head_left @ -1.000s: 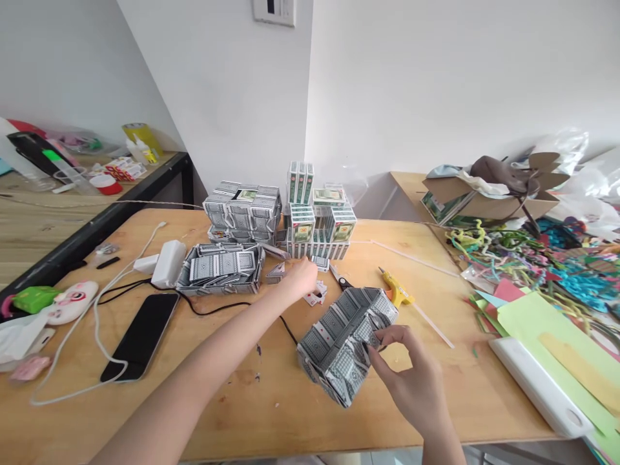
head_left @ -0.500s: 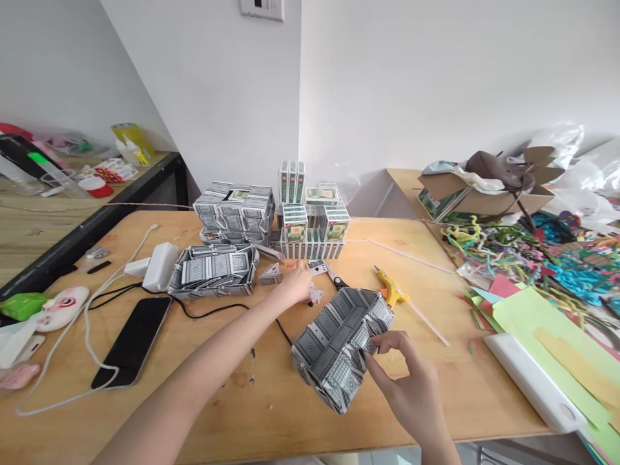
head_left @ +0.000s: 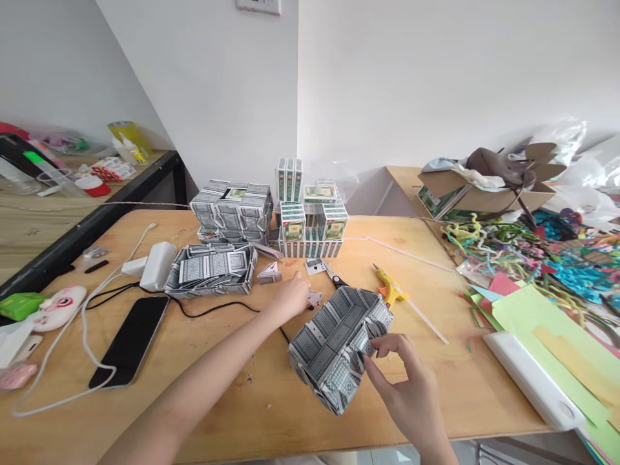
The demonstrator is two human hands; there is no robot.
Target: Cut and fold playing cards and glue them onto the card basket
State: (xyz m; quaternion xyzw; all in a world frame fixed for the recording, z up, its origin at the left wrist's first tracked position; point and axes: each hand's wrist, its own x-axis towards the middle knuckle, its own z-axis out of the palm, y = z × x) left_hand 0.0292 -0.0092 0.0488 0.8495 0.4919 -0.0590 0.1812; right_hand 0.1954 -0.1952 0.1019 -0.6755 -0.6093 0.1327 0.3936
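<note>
A box made of folded playing cards (head_left: 334,329), with grey patterned backs outward and its hollow facing up, sits tilted at the front of the table. My right hand (head_left: 409,387) pinches its near right wall between thumb and fingers. My left hand (head_left: 290,298) is over the table just beyond the box, fingers bent together; whatever they hold, if anything, is hidden. Beside those fingers lie a loose playing card (head_left: 316,266) and another card (head_left: 315,298). Scissors (head_left: 337,280) lie partly behind the box. A folded-card piece (head_left: 269,274) rests left of my hand.
A yellow glue gun (head_left: 390,287) lies right of the box. Behind are a tray of folded cards (head_left: 252,284), a larger card-built block (head_left: 232,210) and stacked card packs (head_left: 312,248). A phone (head_left: 130,342) and cables occupy the left; coloured paper (head_left: 547,342) covers the right.
My left hand has drawn back slightly toward me and to the left, uncovering more of the loose card. My right hand keeps its pinch on the box.
</note>
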